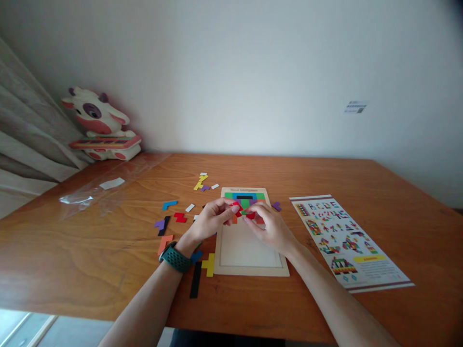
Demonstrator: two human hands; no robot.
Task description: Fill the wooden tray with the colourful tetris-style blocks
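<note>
A pale wooden puzzle tray [249, 267] lies flat on the brown table, its far rows filled with green, blue, black and purple blocks. Above the tray's middle, my left hand [213, 219] and my right hand [270, 225] meet, both pinching a small red puzzle piece [241, 209] between the fingertips. An orange piece shows just under the fingers. A teal watch [175, 258] is on my left wrist. Loose coloured pieces lie left of the tray: a red one [180, 218], a blue one [169, 205], an orange one [164, 243], a yellow one [209, 264] and a black bar [196, 280].
A printed pattern sheet [347, 241] lies right of the tray. A clear plastic bag [104, 189] sits at the far left of the table. A cow-shaped toy [99, 126] stands in the back left corner by a curtain. More small pieces [203, 181] lie beyond the tray.
</note>
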